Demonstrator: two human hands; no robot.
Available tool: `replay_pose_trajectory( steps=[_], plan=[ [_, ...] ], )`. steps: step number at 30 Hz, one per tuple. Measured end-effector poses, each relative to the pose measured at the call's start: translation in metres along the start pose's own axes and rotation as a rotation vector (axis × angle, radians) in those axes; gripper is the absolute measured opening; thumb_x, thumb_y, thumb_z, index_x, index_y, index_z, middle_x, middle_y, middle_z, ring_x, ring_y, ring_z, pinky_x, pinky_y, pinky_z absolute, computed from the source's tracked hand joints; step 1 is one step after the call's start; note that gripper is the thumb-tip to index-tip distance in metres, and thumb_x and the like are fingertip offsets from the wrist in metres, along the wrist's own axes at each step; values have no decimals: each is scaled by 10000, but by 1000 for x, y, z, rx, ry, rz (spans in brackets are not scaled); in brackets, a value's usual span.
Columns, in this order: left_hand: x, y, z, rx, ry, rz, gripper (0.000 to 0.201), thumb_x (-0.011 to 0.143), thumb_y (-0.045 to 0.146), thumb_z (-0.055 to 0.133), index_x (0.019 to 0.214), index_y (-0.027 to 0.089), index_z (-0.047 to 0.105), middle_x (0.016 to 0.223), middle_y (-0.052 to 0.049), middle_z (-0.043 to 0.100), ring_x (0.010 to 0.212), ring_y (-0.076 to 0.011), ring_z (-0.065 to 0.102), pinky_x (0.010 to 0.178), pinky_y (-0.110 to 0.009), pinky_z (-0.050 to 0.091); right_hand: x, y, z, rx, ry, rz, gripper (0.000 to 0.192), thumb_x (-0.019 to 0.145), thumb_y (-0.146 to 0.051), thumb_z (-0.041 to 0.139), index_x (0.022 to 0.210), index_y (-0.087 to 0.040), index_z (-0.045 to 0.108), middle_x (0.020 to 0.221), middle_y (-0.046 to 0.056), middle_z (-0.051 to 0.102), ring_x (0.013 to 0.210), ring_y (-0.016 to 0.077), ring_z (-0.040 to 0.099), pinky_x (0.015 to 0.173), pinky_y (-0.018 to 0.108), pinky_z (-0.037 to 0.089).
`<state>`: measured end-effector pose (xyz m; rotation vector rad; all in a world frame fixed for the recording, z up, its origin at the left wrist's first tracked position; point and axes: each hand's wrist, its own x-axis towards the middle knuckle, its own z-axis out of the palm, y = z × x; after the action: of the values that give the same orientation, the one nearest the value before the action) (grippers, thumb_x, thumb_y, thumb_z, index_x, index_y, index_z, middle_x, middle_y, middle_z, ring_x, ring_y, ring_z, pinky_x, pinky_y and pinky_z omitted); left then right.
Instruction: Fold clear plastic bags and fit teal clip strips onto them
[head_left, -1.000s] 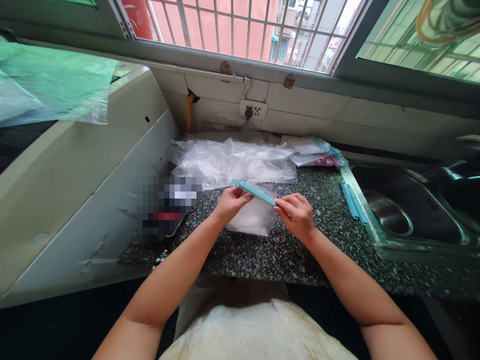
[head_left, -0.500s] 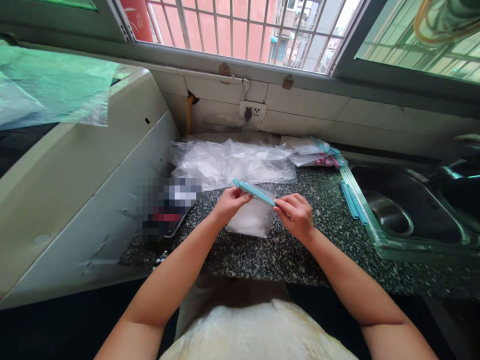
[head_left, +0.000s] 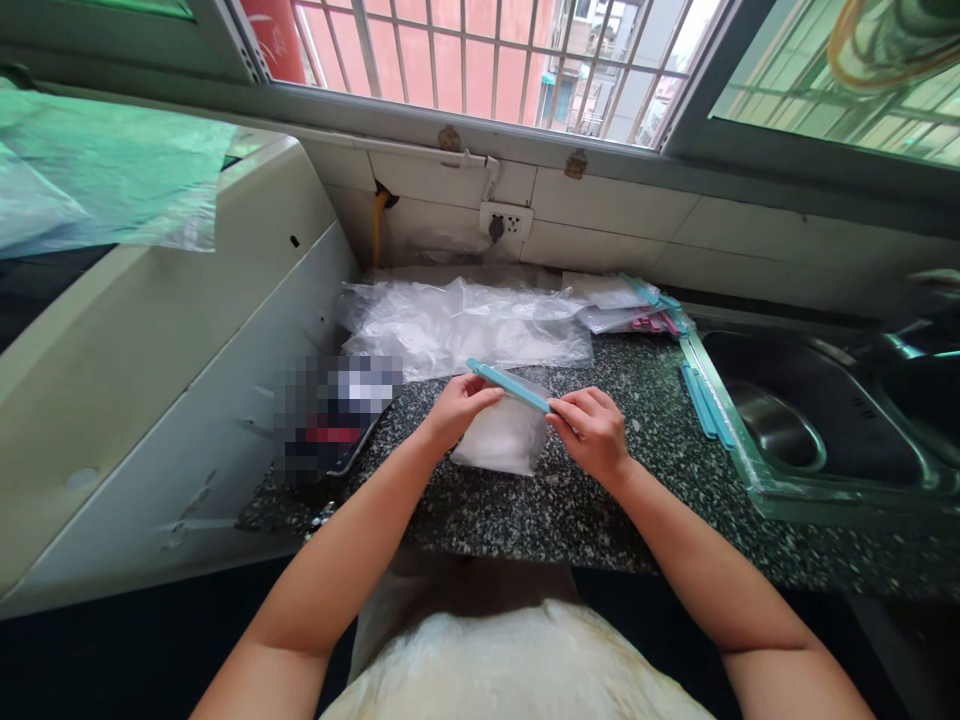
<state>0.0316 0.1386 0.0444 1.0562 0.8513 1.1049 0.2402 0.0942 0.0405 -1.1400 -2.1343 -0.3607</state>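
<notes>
Steel sink beside speckled counter

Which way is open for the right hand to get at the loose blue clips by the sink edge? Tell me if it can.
Probably yes. The right hand pinches the blue clip on the small bag; the loose blue clips lie to its right across bare countertop, though it must let go first.

Both hands pinch blue clip on bag.

Both forearms bare, no sleeves, watch or rings visible. Cream-white fuzzy garment covers torso, bottom centre of frame.
</notes>
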Motion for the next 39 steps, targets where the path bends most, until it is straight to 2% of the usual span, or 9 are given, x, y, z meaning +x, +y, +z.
replay_pose_trajectory(
  steps=[6, 10, 15, 18, 23, 25, 31, 34, 39],
  plan=[
    [-2, 4, 2, 1, 3, 23, 360, 522, 438, 788, 652, 134, 644, 601, 3, 581, 628, -122, 500, 628, -252, 391, -1, 0, 0, -9, 6, -4, 150, 859, -269, 559, 900, -198, 685, 738, 38, 670, 718, 165, 534, 693, 306, 410],
    [-1, 8, 3, 31, 67, 43, 438, 478, 521, 791, 603, 136, 621, 584, 12, 564, 585, -102, 463, 571, -236, 357, -1, 0, 1, -25, 7, -11, 157, 863, -272, 553, 917, -210, 686, 744, 36, 669, 727, 166, 538, 693, 309, 403],
    [0, 9, 1, 78, 152, 77, 430, 506, 507, 784, 521, 145, 553, 482, 52, 424, 504, -69, 362, 496, -221, 278, 0, -2, 0, -91, 14, -36, 145, 858, -275, 561, 910, -210, 681, 746, 30, 676, 724, 166, 536, 688, 312, 385],
    [1, 9, 0, 79, 153, 103, 422, 513, 509, 772, 529, 146, 557, 491, 55, 428, 512, -68, 355, 511, -219, 289, 1, -3, 0, -132, 31, -59, 128, 849, -277, 575, 891, -207, 674, 739, 27, 675, 720, 167, 540, 684, 314, 383],
    [1, 11, 1, 41, 105, 121, 414, 506, 512, 761, 564, 150, 569, 552, 40, 493, 565, -83, 404, 562, -223, 334, 5, -3, -3, -56, 51, 27, 179, 829, -349, 597, 905, -202, 665, 805, 54, 671, 763, 189, 562, 708, 324, 436],
    [0, 11, 1, 62, 34, 108, 396, 519, 488, 761, 565, 149, 562, 549, 42, 477, 557, -80, 391, 545, -220, 318, 11, -3, -7, 31, 39, 91, 201, 827, -365, 595, 924, -200, 659, 852, 65, 668, 801, 199, 574, 741, 340, 459],
    [-5, 13, -1, 116, -272, 74, 314, 594, 420, 744, 637, 144, 601, 582, 33, 499, 570, -87, 413, 541, -218, 321, 39, -8, -15, 366, -251, 170, 232, 801, -388, 620, 954, -216, 645, 918, 51, 679, 886, 197, 600, 788, 363, 485],
    [-6, 15, -2, 99, -291, 91, 317, 601, 423, 746, 646, 142, 606, 613, 23, 521, 600, -95, 439, 578, -226, 355, 43, -11, -9, 486, -357, 210, 235, 785, -396, 626, 917, -203, 649, 900, 50, 679, 849, 179, 602, 715, 317, 484],
    [-5, 16, -2, 109, -288, 116, 333, 596, 428, 755, 627, 137, 597, 588, 31, 469, 584, -87, 399, 543, -220, 320, 33, -16, 3, 644, -374, 361, 201, 776, -365, 605, 787, -167, 640, 715, 16, 639, 656, 126, 550, 591, 249, 430]
  ],
)
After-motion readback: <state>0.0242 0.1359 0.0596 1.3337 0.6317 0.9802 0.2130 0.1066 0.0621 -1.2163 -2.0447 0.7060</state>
